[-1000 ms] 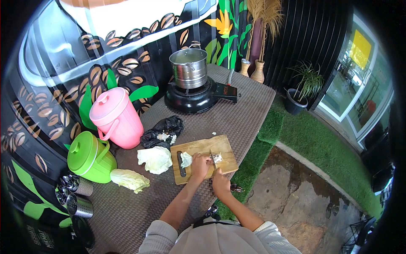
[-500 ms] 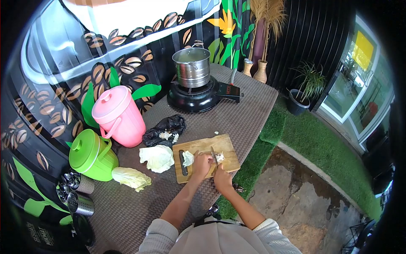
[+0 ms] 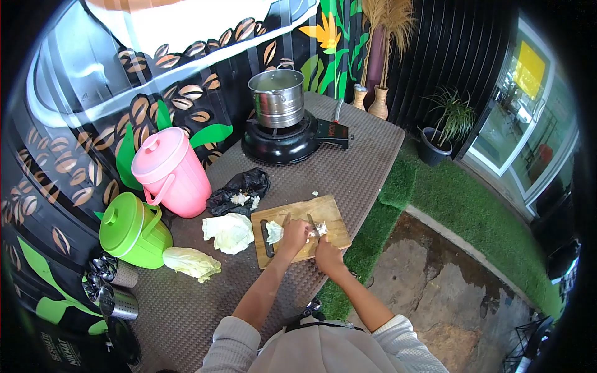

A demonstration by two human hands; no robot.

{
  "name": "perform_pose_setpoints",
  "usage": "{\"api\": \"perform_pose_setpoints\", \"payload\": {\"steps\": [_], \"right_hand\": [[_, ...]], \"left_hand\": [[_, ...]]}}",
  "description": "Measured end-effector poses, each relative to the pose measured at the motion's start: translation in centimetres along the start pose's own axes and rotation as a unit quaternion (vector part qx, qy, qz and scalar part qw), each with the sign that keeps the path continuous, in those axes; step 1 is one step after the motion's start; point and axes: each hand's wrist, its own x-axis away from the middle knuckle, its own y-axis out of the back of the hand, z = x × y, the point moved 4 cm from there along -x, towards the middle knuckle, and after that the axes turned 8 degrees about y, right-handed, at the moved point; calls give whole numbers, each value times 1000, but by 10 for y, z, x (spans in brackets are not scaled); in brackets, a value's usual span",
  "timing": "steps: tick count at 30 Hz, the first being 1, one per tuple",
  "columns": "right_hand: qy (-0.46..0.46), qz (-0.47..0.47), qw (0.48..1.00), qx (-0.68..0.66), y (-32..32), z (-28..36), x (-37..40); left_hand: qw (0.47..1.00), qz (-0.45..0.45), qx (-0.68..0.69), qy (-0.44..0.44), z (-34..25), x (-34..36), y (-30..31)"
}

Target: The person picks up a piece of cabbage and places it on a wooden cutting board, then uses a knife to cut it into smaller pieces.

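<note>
A wooden cutting board (image 3: 283,252) lies near the table's right edge. My right hand (image 3: 328,255) is closed around the handle of a knife (image 3: 314,225), whose blade points away from me over the board. Just left of the blade, my left hand (image 3: 295,237) is closed with bent fingers; what it presses on is too small to name. Finely cut pale pieces (image 3: 321,230) lie right beside the blade. A cabbage leaf piece (image 3: 274,232) rests by the board's dark handle slot.
A large cabbage leaf (image 3: 230,233), a long cabbage (image 3: 192,262) and a black plastic bag (image 3: 239,189) lie left of the board. Behind stands a pot (image 3: 277,102) on a stove (image 3: 280,143). Pink (image 3: 180,180) and green (image 3: 140,233) lidded containers stand at left.
The whole view has shifted slightly. Both hands remain over the board, with the left still beside the blade and the right still holding the knife.
</note>
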Motion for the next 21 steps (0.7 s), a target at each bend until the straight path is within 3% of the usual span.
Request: {"api": "perform_pose_setpoints", "payload": {"steps": [2, 4, 5, 8, 13, 15, 19, 21], "right_hand": [[17, 8, 1000, 5, 9, 0, 4], [33, 18, 999, 8, 9, 5, 6], [-8, 29, 999, -8, 0, 7, 10], [-58, 28, 997, -38, -12, 8, 12], [-35, 36, 997, -58, 6, -4, 6], [20, 61, 998, -5, 14, -3, 2], [16, 78, 997, -15, 13, 1, 4], [-3, 30, 999, -36, -1, 2, 10]], "left_hand": [[999, -27, 11, -26, 2, 0, -1], [997, -55, 61, 7, 2, 3, 3], [997, -56, 62, 7, 1, 3, 3], [987, 19, 130, 88, 8, 3, -4], [995, 19, 85, 38, 9, 3, -3], [999, -2, 52, 16, 6, 4, -3], [998, -48, 41, -2, 8, 10, -5], [997, -60, 35, -20, 5, 13, -1]]}}
